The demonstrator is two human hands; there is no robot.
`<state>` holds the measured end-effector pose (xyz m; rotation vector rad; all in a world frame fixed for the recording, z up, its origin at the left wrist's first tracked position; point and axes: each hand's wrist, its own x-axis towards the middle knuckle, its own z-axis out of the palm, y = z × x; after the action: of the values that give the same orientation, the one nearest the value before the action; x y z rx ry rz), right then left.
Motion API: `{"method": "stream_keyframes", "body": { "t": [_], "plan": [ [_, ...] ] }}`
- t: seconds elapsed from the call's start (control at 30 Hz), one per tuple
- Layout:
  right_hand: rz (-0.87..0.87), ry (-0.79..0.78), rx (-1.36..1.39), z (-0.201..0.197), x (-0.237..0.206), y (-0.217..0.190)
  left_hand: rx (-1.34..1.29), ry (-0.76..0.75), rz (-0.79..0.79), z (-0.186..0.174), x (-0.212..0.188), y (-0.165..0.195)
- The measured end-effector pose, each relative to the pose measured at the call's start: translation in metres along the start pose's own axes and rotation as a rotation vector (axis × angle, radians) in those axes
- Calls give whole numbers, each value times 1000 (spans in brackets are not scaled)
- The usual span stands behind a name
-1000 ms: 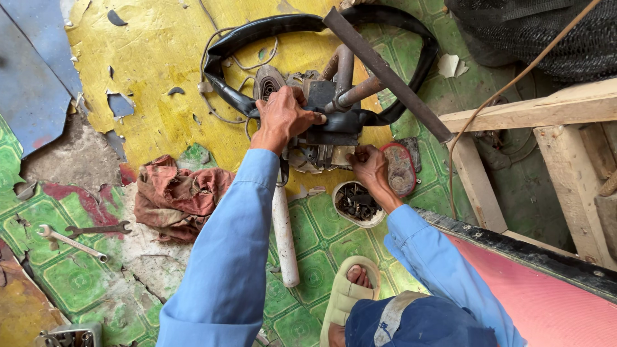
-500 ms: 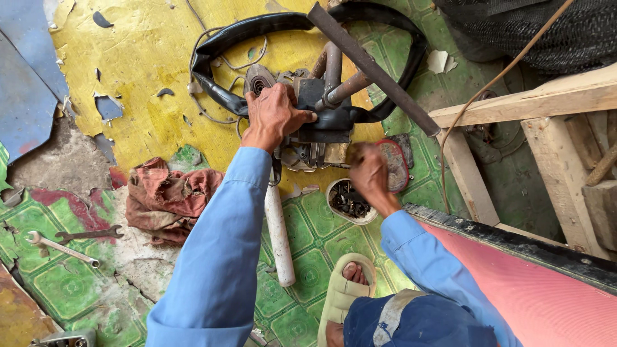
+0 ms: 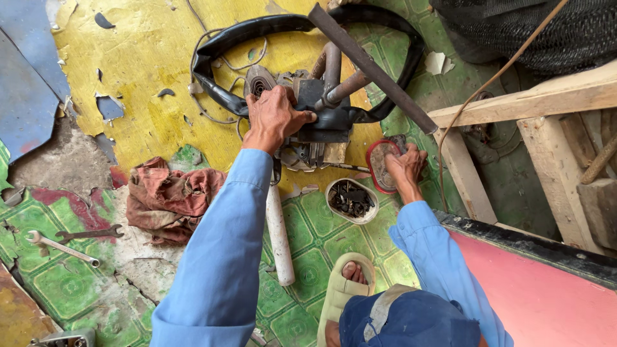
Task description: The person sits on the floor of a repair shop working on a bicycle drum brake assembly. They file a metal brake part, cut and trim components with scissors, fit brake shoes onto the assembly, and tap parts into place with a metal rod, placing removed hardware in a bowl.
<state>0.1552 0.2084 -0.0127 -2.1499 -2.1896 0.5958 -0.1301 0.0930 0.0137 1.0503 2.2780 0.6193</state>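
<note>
A small engine (image 3: 315, 144) with a looped black handlebar (image 3: 257, 29) lies on the painted floor. My left hand (image 3: 273, 119) grips the top of the engine housing. A white shaft (image 3: 279, 234) runs from under the engine towards me. My right hand (image 3: 406, 168) is off the engine, its bent fingers touching a red-rimmed round lid (image 3: 379, 166) just to the engine's right. Whether those fingers hold anything is hidden. A white bowl of dark screws (image 3: 350, 199) sits right below the lid.
A reddish rag (image 3: 170, 199) lies to the left, with two wrenches (image 3: 64, 247) beyond it. A rusty metal bar (image 3: 373, 67) leans across the handlebar onto a wooden frame (image 3: 514, 103). A pink panel (image 3: 533, 289) is at lower right, beside my sandalled foot (image 3: 344, 283).
My right hand has left the engine's right side and moved right onto the red-rimmed lid. My left hand stays on the engine.
</note>
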Motion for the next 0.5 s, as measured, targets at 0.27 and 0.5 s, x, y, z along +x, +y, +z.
{"method": "stream_keyframes", "body": {
  "t": [0.27, 0.5],
  "plan": [
    [85, 31, 111, -2, 14, 4, -4, -4, -12, -1, -2, 1],
    [22, 74, 819, 4, 31, 16, 5, -49, -34, -3, -1, 3]
  ]
}}
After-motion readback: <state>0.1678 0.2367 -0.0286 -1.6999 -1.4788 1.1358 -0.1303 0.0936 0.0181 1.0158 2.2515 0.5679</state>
